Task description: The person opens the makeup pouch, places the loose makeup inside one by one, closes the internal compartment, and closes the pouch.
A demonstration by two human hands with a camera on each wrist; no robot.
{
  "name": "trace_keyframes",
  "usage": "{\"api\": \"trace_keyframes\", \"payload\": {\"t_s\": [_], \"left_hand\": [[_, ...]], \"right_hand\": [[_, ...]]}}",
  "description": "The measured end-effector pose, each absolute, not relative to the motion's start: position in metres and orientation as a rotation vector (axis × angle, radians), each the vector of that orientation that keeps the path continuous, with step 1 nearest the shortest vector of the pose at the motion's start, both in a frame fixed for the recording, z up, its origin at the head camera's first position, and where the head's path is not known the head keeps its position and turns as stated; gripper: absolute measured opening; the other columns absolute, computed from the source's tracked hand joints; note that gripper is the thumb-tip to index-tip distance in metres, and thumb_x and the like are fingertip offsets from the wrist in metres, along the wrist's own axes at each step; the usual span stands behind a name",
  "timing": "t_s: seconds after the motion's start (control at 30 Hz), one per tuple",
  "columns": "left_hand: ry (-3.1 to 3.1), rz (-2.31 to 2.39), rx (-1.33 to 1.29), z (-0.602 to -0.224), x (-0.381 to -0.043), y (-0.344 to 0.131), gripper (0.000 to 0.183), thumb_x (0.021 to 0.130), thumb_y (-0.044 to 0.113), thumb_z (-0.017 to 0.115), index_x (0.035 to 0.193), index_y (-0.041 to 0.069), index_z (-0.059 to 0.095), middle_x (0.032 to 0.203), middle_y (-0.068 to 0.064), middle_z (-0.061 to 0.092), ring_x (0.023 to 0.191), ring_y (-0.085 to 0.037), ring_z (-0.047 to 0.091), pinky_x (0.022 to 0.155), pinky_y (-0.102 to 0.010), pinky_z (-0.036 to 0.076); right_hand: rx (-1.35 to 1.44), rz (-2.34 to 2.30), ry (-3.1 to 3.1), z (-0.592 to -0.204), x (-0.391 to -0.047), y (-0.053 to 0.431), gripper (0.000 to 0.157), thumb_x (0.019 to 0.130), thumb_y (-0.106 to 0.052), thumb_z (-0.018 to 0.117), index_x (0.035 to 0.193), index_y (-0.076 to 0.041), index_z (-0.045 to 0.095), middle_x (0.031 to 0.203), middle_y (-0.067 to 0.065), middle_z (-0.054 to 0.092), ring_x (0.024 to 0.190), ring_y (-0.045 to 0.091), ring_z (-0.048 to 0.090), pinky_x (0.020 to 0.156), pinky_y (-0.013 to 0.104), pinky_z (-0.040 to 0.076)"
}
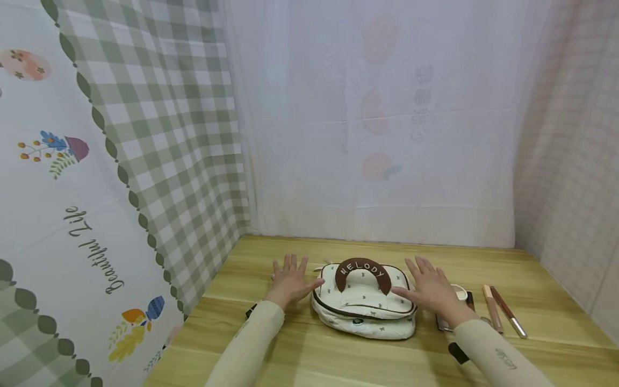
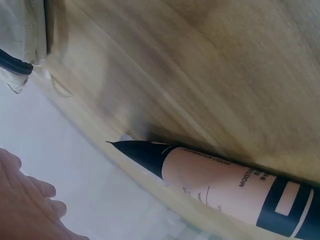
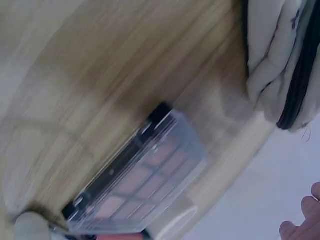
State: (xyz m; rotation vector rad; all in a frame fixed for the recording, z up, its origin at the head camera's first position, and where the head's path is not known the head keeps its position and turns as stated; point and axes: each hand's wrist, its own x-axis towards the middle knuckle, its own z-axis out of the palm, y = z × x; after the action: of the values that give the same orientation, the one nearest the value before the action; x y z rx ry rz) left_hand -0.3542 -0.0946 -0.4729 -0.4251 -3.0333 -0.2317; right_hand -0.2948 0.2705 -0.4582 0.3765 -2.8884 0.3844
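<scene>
A white zippered pouch [image 1: 365, 309] with small bow prints lies on the wooden table, its brown arched handle [image 1: 362, 267] lettered MELODY. To its left my left hand [image 1: 288, 282] is spread, fingers pointing forward, with the thumb at the pouch's side. My right hand [image 1: 432, 286] spreads likewise on the other side, its thumb close to the handle's end. Neither hand grips anything. In the left wrist view a pink and black foundation tube [image 2: 215, 185] lies near the left hand [image 2: 30, 205]. Below the right hand is a clear-lidded makeup palette [image 3: 145, 175], mostly covered in the head view.
Right of the right hand lie a pinkish slim tube [image 1: 493, 309] and a brown stick [image 1: 508, 312] with a silver end. A round white item [image 1: 459, 292] shows beside that hand. Checked cloth [image 1: 169, 107] hangs at the left, white cloth [image 1: 309, 161] behind the table.
</scene>
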Motion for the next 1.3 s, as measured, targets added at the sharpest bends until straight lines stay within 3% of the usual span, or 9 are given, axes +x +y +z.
{"api": "trace_keyframes", "payload": {"t_s": [0.43,0.77,1.0,1.3], "left_hand": [[-3.021,-0.241,-0.439,-0.472,-0.352,-0.098,0.094,0.091,0.078,0.037,0.159,0.014,0.025,0.16,-0.023,0.018,0.148,-0.04,0.009,0.113,-0.067,0.002],[-3.019,-0.239,-0.45,-0.474,-0.351,-0.1,0.095,0.09,0.079,0.036,0.158,0.015,0.026,0.159,-0.023,0.021,0.148,-0.042,0.013,0.114,-0.066,0.002],[-3.024,-0.221,-0.468,-0.473,-0.35,-0.098,0.097,0.089,0.08,0.037,0.158,0.014,0.027,0.159,-0.023,0.022,0.148,-0.04,0.014,0.114,-0.065,0.006],[-3.019,-0.181,-0.501,-0.478,-0.351,-0.096,0.096,0.089,0.08,0.037,0.158,0.014,0.026,0.159,-0.022,0.024,0.147,-0.04,0.017,0.113,-0.066,0.007]], "right_hand": [[0.518,0.607,-2.843,-0.461,-0.304,0.254,0.116,0.072,-0.061,0.079,0.147,0.013,0.032,0.149,0.036,0.031,0.136,0.054,0.029,0.11,0.066,0.02],[0.516,0.785,-2.898,-0.466,-0.312,0.244,0.113,0.068,-0.047,0.089,0.145,0.013,0.034,0.141,0.036,0.043,0.128,0.054,0.042,0.104,0.063,0.034],[0.519,0.91,-2.954,-0.469,-0.316,0.239,0.093,0.07,-0.038,0.089,0.138,0.01,0.047,0.128,0.028,0.058,0.121,0.048,0.052,0.099,0.06,0.041],[0.508,0.911,-2.951,-0.471,-0.316,0.242,0.063,0.089,-0.034,0.074,0.133,0.007,0.056,0.122,0.029,0.062,0.118,0.051,0.053,0.096,0.062,0.042]]}}
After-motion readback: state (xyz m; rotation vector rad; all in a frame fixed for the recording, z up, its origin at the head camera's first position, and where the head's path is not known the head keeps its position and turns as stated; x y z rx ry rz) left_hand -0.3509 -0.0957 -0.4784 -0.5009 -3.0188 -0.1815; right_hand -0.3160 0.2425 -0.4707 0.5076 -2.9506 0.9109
